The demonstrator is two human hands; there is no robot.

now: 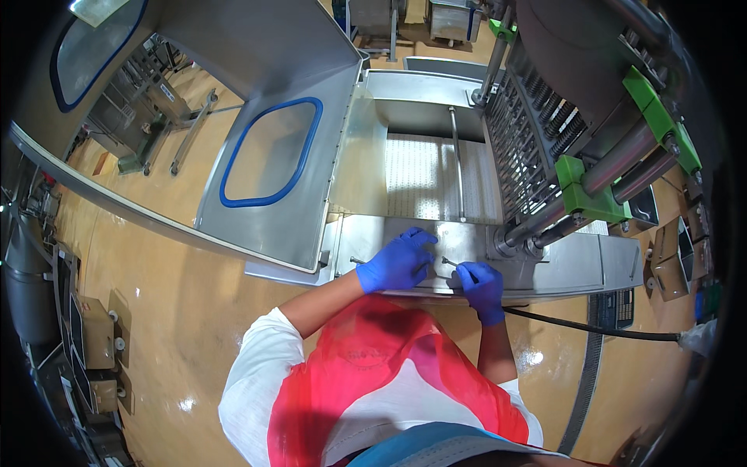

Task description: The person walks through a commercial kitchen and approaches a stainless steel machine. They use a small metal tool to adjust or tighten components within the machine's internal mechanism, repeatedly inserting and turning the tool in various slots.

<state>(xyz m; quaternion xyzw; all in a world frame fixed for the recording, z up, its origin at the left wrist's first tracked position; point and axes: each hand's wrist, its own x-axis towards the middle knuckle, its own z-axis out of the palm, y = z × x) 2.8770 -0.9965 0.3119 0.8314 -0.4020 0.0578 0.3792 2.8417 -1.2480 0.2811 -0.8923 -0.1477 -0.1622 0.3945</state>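
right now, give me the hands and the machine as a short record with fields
left hand: blue-gloved, over the metal ledge; grip unclear
right hand: blue-gloved, fingertips near a small metal rod; grip unclear
left of opening: metal panel with blue-edged window
inside opening: pale bed, slim metal bar
right side: green blocks, thick metal posts

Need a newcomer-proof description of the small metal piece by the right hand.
On the steel machine with green clamps, find the flat ledge along its near edge. Between the blue-gloved left hand and right hand, look for a short, thin metal piece. Unlike the stub left of both hands, it extends to the right hand.
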